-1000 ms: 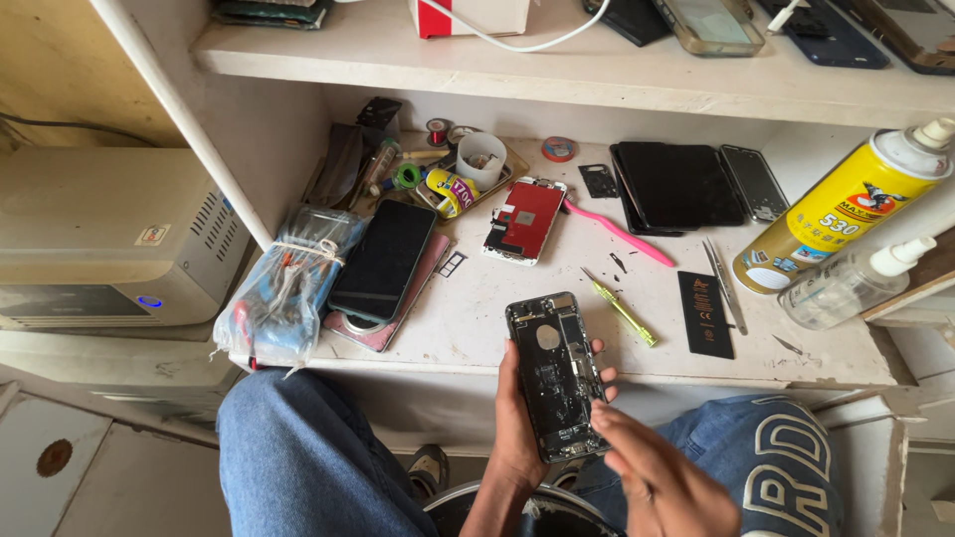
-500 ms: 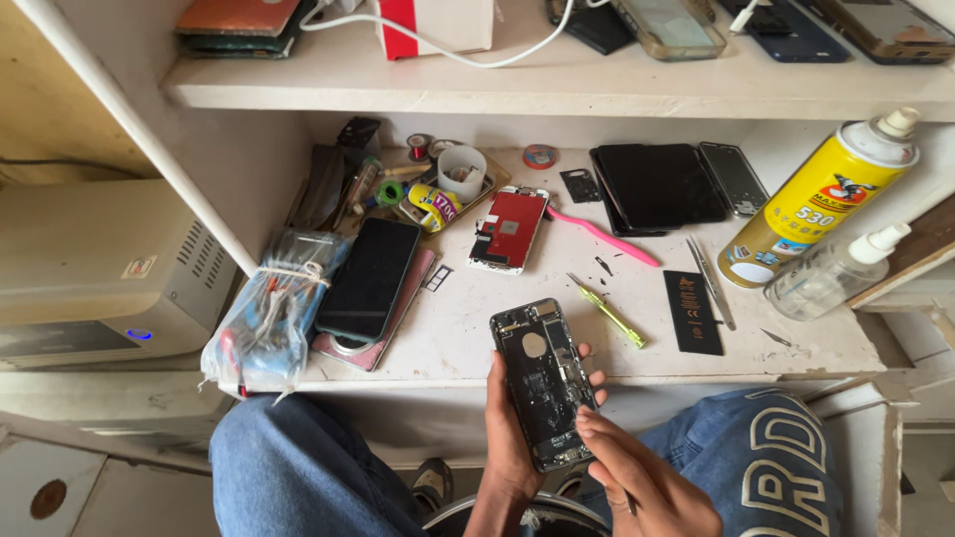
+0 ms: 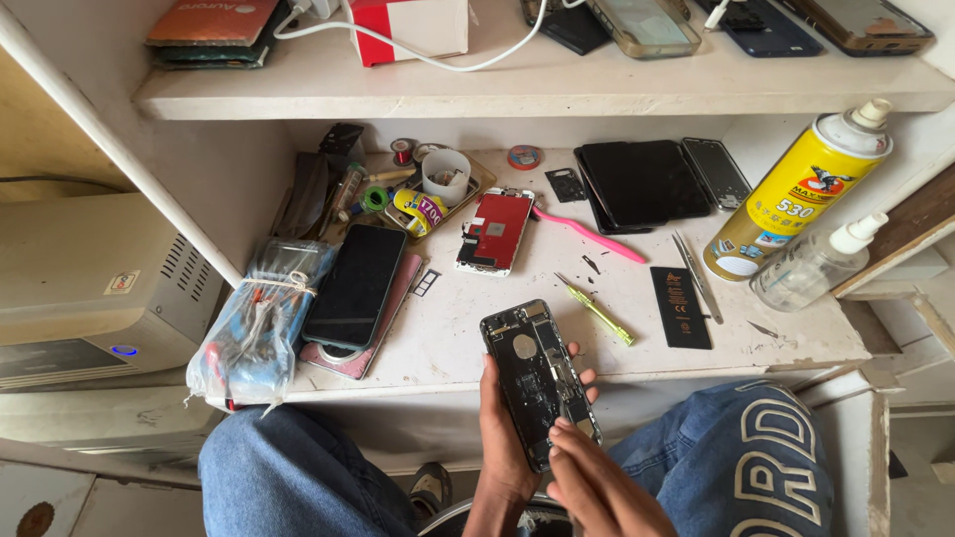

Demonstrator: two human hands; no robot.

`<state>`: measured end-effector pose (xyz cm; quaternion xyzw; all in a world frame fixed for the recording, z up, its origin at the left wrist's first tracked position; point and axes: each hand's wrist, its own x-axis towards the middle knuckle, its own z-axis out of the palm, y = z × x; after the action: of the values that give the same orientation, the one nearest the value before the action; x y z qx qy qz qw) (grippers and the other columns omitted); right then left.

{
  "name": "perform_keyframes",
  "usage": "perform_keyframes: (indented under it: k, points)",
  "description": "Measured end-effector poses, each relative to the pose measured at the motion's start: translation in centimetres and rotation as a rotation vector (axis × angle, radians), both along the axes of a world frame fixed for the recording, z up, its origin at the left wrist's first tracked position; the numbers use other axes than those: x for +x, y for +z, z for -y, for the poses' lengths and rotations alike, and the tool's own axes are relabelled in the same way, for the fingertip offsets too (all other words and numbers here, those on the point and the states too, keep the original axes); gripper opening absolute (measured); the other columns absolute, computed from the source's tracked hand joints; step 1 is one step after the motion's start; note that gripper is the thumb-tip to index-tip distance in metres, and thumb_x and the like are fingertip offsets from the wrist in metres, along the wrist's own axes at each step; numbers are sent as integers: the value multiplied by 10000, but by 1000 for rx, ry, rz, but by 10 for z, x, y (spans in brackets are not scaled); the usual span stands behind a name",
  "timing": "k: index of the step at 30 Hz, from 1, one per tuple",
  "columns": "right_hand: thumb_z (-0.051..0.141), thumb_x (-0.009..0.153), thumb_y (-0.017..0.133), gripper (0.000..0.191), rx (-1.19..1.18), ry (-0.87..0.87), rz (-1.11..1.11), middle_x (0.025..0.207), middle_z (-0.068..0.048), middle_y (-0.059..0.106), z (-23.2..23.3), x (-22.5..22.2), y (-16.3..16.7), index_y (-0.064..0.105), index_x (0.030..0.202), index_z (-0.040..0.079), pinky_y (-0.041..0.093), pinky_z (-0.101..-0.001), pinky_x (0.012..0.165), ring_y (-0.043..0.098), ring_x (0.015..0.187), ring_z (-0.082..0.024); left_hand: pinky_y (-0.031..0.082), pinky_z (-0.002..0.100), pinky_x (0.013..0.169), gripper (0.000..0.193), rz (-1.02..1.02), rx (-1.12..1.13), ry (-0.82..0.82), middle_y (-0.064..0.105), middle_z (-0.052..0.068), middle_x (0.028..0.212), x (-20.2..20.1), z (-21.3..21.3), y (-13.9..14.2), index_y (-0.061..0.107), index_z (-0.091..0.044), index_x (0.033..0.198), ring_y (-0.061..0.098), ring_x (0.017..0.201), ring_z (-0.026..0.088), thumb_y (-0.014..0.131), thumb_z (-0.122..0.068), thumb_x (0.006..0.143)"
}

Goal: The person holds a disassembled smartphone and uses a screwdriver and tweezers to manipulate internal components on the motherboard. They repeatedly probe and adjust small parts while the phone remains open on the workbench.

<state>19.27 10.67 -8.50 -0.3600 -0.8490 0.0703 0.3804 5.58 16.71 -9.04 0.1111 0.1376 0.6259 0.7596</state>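
Observation:
My left hand [image 3: 502,428] grips an opened black phone body [image 3: 537,378], its insides facing up, held over my lap at the front edge of the white bench [image 3: 448,338]. My right hand [image 3: 597,487] comes from below with its fingertips pressed on the lower right part of the phone's inner boards. On the bench just beyond lie a yellow-green screwdriver [image 3: 597,310], a black battery [image 3: 680,306] and a red-backed phone screen [image 3: 495,231].
A black phone [image 3: 355,285] lies on a pink case next to a plastic bag of parts [image 3: 254,328]. A pink pry tool [image 3: 589,235], tweezers [image 3: 696,276], a yellow spray can [image 3: 796,194], a clear bottle [image 3: 811,267] and dark screens [image 3: 642,182] crowd the bench. A shelf [image 3: 547,85] hangs above.
The view has shifted slightly, so the bench sits higher and closer. My right hand's fingers have crept up onto the phone's lower right part. The left hand keeps the same grip.

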Motion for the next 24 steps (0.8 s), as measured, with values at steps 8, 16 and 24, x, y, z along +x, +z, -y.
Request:
perform_keyframes:
  k: [8, 16, 24]
  points:
    - [157, 833, 798, 505, 33, 91, 147, 1362, -246, 588, 0, -6, -26, 637, 1287, 8, 467, -480, 986, 565, 1313, -382, 656, 419, 804, 815, 35, -90, 101, 679, 195, 1236, 2, -3, 7, 501, 2, 1419, 730, 1002, 322, 287, -653, 983]
    - [244, 871, 773, 562, 75, 104, 198, 1385, -243, 576, 1, -8, -36, 606, 1369, 43, 480, -518, 1055, 565, 1316, -369, 664, 410, 785, 805, 102, -116, 87, 680, 199, 1213, 1, -2, 11, 497, 2, 1420, 734, 990, 319, 311, -654, 992]
    - [274, 906, 750, 551, 178, 81, 224, 1405, -216, 574, -2, -11, -41, 582, 1375, 40, 473, -509, 1032, 551, 1341, -334, 667, 390, 726, 775, 92, -82, 98, 679, 185, 1217, -4, -1, 8, 490, -27, 1430, 739, 962, 319, 306, -646, 1002]
